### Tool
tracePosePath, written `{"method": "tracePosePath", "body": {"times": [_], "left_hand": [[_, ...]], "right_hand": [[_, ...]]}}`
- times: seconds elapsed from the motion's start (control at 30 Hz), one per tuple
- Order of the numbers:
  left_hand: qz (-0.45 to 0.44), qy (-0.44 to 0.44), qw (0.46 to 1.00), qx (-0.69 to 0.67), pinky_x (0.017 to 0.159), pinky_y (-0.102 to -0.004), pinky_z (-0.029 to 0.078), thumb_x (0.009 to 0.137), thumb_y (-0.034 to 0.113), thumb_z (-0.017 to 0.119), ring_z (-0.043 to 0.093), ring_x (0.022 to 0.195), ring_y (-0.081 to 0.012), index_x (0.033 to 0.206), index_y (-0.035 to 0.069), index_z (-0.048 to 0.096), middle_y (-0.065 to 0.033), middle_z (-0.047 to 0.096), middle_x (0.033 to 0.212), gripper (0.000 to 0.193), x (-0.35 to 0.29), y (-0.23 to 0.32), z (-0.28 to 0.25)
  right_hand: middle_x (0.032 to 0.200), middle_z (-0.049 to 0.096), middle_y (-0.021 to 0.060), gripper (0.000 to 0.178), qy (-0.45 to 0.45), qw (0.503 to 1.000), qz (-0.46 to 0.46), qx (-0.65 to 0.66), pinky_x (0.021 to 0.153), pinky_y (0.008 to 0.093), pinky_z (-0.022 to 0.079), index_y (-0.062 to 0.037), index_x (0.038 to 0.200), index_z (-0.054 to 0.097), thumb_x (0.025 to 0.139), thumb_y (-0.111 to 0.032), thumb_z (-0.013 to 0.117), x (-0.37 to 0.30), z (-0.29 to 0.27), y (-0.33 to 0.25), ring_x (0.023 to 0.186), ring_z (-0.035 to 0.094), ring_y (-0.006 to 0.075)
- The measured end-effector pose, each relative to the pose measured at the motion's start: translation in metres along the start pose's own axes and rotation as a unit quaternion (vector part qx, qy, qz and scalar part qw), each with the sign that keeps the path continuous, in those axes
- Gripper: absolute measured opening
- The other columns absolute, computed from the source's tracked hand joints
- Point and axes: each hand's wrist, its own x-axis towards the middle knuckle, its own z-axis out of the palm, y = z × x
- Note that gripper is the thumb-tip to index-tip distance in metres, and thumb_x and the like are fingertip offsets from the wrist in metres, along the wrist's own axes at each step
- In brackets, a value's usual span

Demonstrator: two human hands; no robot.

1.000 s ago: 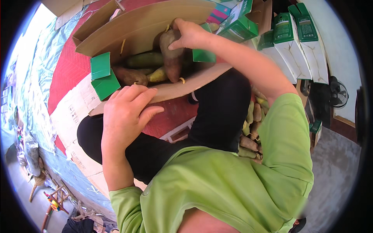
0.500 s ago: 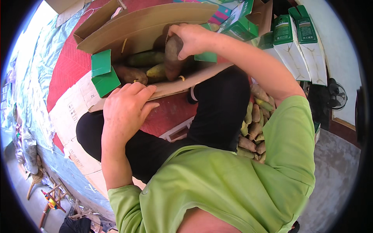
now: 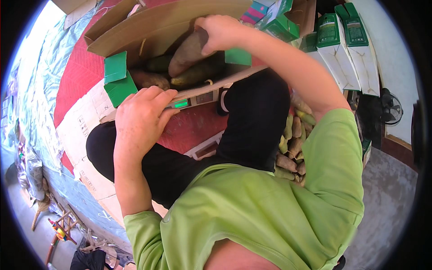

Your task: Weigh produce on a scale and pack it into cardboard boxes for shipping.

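Note:
My right hand (image 3: pixel 222 33) grips the upper end of a thick brown root vegetable (image 3: pixel 189 54). It lies tilted inside an open cardboard box (image 3: pixel 166 20) with green end flaps (image 3: pixel 115 67). Below it in the box are a green root vegetable (image 3: pixel 200 72) and a brown one (image 3: pixel 150 79), partly in shadow. My left hand (image 3: pixel 141 114) is closed over the box's near edge, thumb held below it. Under that edge shows a scale (image 3: pixel 198 99) with a lit green display.
To my right, beside my knee, lies a heap of brown and green root vegetables (image 3: pixel 294 153). White-and-green cartons (image 3: pixel 344 49) stand at the far right near a black fan (image 3: pixel 390 108). Flattened cardboard (image 3: pixel 85 148) lies on the left, over a red mat (image 3: pixel 74 85).
The root vegetable in my right hand has gone from upright to leaning leftward, its lower end swung left. The box's near edge has lifted slightly, uncovering the scale's display.

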Motion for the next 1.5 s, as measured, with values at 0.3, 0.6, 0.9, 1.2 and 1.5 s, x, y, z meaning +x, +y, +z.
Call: {"method": "tracePosePath", "body": {"times": [0.3, 0.6, 0.9, 1.2, 1.5], "left_hand": [[-0.03, 0.029, 0.999, -0.026, 0.072, -0.0407, 0.048, 0.078, 0.018, 0.069, 0.06, 0.08, -0.0295, 0.101, 0.01, 0.067, -0.0075, 0.062, 0.086, 0.025, -0.005, -0.013, 0.004], [-0.055, 0.102, 0.988, -0.102, 0.067, -0.0324, 0.049, 0.072, 0.01, 0.076, 0.064, 0.074, -0.0233, 0.101, 0.007, 0.07, -0.0085, 0.063, 0.08, 0.03, -0.007, -0.013, -0.003], [-0.033, 0.095, 0.991, -0.087, 0.068, -0.0301, 0.048, 0.074, 0.005, 0.074, 0.063, 0.074, -0.0214, 0.103, 0.005, 0.069, -0.0082, 0.063, 0.081, 0.03, -0.001, -0.01, 0.007], [-0.049, 0.08, 0.992, -0.084, 0.073, -0.0276, 0.049, 0.076, -0.001, 0.071, 0.064, 0.079, -0.0167, 0.108, 0.003, 0.069, -0.0078, 0.066, 0.085, 0.032, -0.001, -0.01, 0.007], [-0.031, 0.083, 0.994, -0.07, 0.07, -0.0291, 0.049, 0.075, 0.002, 0.071, 0.064, 0.076, -0.02, 0.104, 0.003, 0.069, -0.0081, 0.064, 0.082, 0.029, 0.004, -0.006, 0.012]], "right_hand": [[0.097, 0.067, 0.0189, 0.029, 0.157, 0.982, -0.101, 0.012, 0.082, 0.0406, 0.051, 0.0001, 0.102, 0.065, 0.081, -0.019, 0.066, -0.031, -0.014, 0.02, 0.091, 0.065, 0.0348], [0.105, 0.067, 0.0093, 0.022, 0.247, 0.924, 0.092, 0.277, 0.077, 0.0303, 0.052, -0.0018, 0.105, 0.062, 0.089, -0.017, 0.063, -0.138, 0.011, 0.091, 0.09, 0.065, 0.0194], [0.099, 0.07, 0.0128, 0.022, 0.231, 0.878, 0.349, 0.233, 0.082, 0.0314, 0.051, -0.0006, 0.103, 0.067, 0.083, -0.007, 0.067, -0.295, 0.207, 0.138, 0.093, 0.067, 0.0203], [0.099, 0.069, 0.0157, 0.03, 0.084, 0.824, 0.525, 0.194, 0.085, 0.0383, 0.051, -0.0084, 0.108, 0.066, 0.079, -0.012, 0.068, -0.393, 0.287, 0.128, 0.097, 0.065, 0.0325], [0.138, 0.044, 0.0046, 0.039, -0.122, 0.901, 0.415, 0.015, 0.092, 0.0479, 0.048, -0.0204, 0.118, 0.061, 0.079, -0.019, 0.064, -0.393, 0.316, 0.106, 0.12, 0.047, 0.0341]]}}
